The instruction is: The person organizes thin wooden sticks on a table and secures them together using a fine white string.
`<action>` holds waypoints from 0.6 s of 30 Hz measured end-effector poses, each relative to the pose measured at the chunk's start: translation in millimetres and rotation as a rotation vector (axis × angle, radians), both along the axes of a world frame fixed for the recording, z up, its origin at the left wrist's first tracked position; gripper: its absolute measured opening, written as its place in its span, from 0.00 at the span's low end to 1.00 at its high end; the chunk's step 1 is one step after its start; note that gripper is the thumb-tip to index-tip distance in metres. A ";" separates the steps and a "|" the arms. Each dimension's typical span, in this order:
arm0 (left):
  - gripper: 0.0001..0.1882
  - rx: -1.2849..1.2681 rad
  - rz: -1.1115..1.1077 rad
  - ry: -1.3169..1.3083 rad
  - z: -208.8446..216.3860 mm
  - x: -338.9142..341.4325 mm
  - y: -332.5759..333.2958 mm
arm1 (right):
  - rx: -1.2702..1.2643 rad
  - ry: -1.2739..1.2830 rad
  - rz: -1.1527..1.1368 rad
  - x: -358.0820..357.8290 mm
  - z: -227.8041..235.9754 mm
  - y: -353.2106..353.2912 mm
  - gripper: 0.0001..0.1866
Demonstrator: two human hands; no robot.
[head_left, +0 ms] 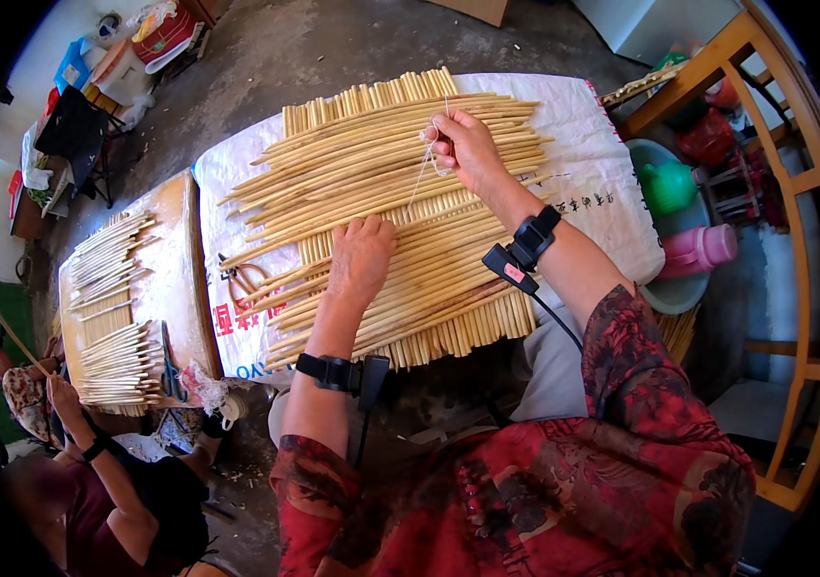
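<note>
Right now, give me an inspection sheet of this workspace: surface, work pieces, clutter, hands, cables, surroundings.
Surface: white woven sack spread over a low support.
Work pieces: mat of pale reed sticks, layers crossing; thin white thread rising from it.
Clutter: scissors on the sack at the mat's left edge.
Hands: left hand pressed flat on the mat; right hand pinching the thread.
Cables: black wristbands on both wrists, each with a cable.
Surroundings: a second reed mat on a board to the left, another person beside it; wooden frame, green and pink containers on the right.
</note>
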State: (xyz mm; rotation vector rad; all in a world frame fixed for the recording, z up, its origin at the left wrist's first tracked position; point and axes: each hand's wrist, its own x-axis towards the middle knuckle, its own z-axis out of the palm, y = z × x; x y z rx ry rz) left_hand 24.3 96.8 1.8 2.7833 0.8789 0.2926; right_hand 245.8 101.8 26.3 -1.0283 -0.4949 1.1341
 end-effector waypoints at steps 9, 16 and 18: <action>0.18 0.196 0.049 -0.196 -9.7 16.2 -16.7 | -0.006 0.055 -0.026 -3.3 -3.7 9.3 0.06; 0.28 0.111 0.119 -0.068 -29.9 18.7 -45.6 | 0.019 0.082 -0.024 -16.8 -6.9 27.4 0.06; 0.29 0.081 0.129 -0.070 -28.8 19.1 -48.1 | 0.035 0.094 -0.027 -20.0 -9.3 29.2 0.06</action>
